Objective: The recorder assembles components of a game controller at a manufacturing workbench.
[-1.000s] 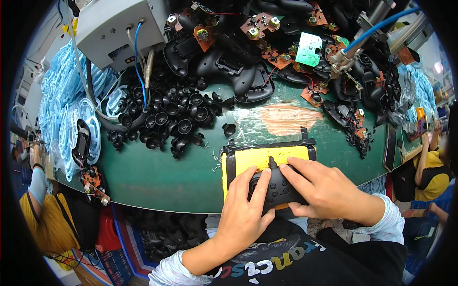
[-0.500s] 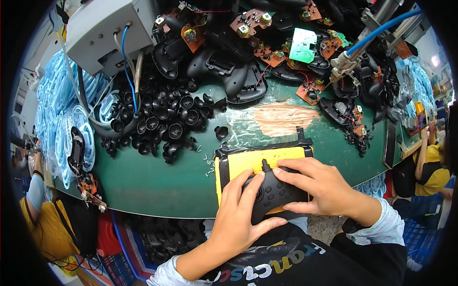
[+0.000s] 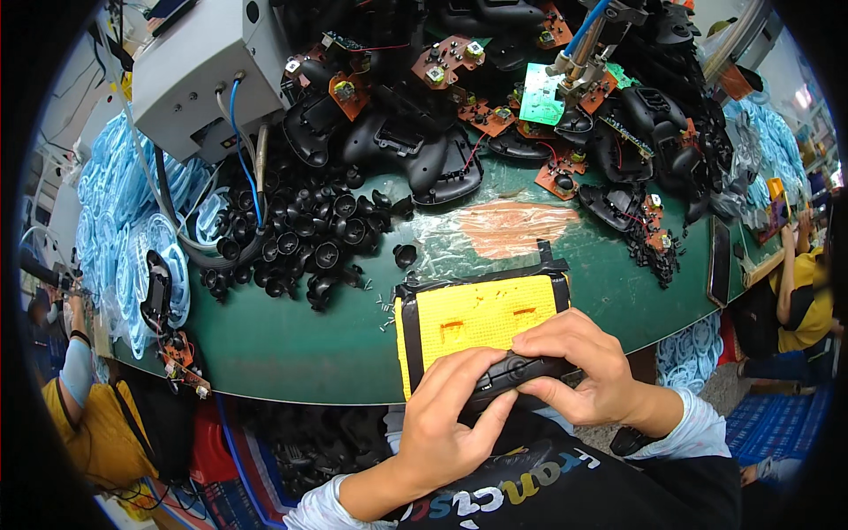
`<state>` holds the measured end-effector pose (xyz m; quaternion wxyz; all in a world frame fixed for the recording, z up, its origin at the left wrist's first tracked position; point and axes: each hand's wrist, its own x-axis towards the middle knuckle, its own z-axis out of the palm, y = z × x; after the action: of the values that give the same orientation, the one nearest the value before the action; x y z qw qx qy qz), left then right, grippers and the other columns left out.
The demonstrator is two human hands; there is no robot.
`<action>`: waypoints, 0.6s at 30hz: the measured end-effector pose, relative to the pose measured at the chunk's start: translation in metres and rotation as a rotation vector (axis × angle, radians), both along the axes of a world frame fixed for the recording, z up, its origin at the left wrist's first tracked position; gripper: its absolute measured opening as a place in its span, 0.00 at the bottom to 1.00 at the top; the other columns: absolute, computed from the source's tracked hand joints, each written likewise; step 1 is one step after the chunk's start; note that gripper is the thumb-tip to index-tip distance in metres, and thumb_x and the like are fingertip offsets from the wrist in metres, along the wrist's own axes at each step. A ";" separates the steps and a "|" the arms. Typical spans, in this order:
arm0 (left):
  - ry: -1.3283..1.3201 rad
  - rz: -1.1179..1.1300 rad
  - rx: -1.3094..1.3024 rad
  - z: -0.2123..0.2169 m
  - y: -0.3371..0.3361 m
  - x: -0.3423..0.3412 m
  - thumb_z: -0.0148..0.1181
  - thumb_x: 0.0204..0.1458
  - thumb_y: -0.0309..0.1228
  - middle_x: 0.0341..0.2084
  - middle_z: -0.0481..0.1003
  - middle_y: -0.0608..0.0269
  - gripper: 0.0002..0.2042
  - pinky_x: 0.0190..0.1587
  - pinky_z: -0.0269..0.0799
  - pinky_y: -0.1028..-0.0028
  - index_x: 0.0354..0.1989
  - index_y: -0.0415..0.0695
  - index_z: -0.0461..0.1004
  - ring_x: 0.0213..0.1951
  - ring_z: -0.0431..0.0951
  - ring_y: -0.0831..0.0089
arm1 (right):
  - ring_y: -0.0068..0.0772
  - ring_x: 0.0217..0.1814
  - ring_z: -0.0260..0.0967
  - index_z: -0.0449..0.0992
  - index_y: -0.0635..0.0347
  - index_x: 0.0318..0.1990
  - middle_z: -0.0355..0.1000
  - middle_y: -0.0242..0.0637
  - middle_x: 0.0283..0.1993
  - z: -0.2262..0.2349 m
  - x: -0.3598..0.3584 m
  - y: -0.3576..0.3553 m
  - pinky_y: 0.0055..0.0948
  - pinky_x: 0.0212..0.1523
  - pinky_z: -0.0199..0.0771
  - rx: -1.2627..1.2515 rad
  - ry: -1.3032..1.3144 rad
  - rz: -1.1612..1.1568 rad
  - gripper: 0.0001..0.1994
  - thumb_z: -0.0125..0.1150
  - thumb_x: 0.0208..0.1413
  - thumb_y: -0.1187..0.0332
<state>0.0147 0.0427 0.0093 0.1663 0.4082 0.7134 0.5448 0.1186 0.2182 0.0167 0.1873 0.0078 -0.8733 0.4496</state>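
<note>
A black game controller [image 3: 502, 378] is held between both hands over the near edge of a yellow pad [image 3: 477, 305]. It is tipped so that its long edge faces up, and its button face is out of sight. My left hand [image 3: 446, 411] pinches the left end with fingers on top and thumb below. My right hand [image 3: 587, 367] grips the right end, its thumb pressed against the near side. Black tape borders the pad, which has two slots in its surface. Small screws [image 3: 383, 309] lie beside the pad's left edge.
Black thumbstick caps [image 3: 305, 243] are heaped left of centre, near a grey machine box [image 3: 208, 79]. Controller shells [image 3: 406, 146] and brown circuit boards [image 3: 449, 62] pile up at the back. A metal screwdriver head [image 3: 579, 75] hangs above them. Light-blue rings [image 3: 132, 194] stand far left.
Both hands have drawn the controller back toward me and tilted it from face-up to edge-up, uncovering the pad's slots. The hanging screwdriver head appears farther up and left.
</note>
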 end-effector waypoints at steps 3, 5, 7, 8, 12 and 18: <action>0.067 -0.042 0.006 0.002 -0.001 0.000 0.69 0.44 0.22 0.42 0.77 0.47 0.21 0.48 0.74 0.67 0.48 0.34 0.74 0.44 0.79 0.56 | 0.43 0.46 0.74 0.77 0.64 0.47 0.76 0.43 0.45 -0.004 0.004 0.003 0.35 0.47 0.72 -0.050 0.002 0.016 0.21 0.73 0.42 0.74; -0.001 -0.054 0.014 0.004 -0.001 -0.004 0.69 0.44 0.21 0.42 0.78 0.47 0.20 0.49 0.74 0.67 0.48 0.34 0.75 0.44 0.79 0.56 | 0.41 0.46 0.74 0.77 0.63 0.48 0.76 0.42 0.44 -0.006 0.001 0.004 0.34 0.48 0.72 -0.128 -0.008 0.038 0.22 0.74 0.42 0.73; -0.005 -0.051 0.033 0.004 -0.001 -0.002 0.69 0.44 0.21 0.42 0.78 0.47 0.20 0.49 0.74 0.67 0.48 0.34 0.75 0.45 0.79 0.56 | 0.40 0.46 0.74 0.78 0.63 0.48 0.76 0.42 0.45 0.000 0.001 -0.005 0.34 0.48 0.72 -0.191 0.010 0.022 0.22 0.74 0.42 0.73; -0.011 -0.053 0.053 0.003 -0.001 -0.001 0.69 0.44 0.21 0.42 0.78 0.47 0.19 0.50 0.74 0.66 0.48 0.34 0.75 0.45 0.79 0.56 | 0.39 0.46 0.74 0.78 0.62 0.48 0.76 0.42 0.45 0.001 0.002 -0.009 0.34 0.48 0.73 -0.255 0.025 0.000 0.22 0.74 0.42 0.73; 0.012 -0.046 0.086 0.002 -0.001 0.006 0.67 0.45 0.20 0.44 0.78 0.50 0.19 0.50 0.72 0.66 0.48 0.35 0.75 0.47 0.78 0.55 | 0.37 0.42 0.76 0.80 0.62 0.42 0.78 0.38 0.39 -0.002 0.001 -0.012 0.31 0.44 0.73 -0.111 0.112 -0.029 0.15 0.73 0.43 0.75; 0.001 -0.058 0.075 0.004 0.000 0.003 0.69 0.44 0.21 0.42 0.79 0.49 0.17 0.50 0.73 0.67 0.45 0.34 0.77 0.46 0.80 0.58 | 0.39 0.46 0.75 0.78 0.63 0.44 0.78 0.40 0.44 -0.004 0.005 -0.005 0.33 0.49 0.73 -0.193 0.089 -0.024 0.19 0.75 0.42 0.73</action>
<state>0.0177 0.0430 0.0130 0.1662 0.4348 0.6805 0.5659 0.1237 0.2132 0.0122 0.2312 -0.0006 -0.8169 0.5284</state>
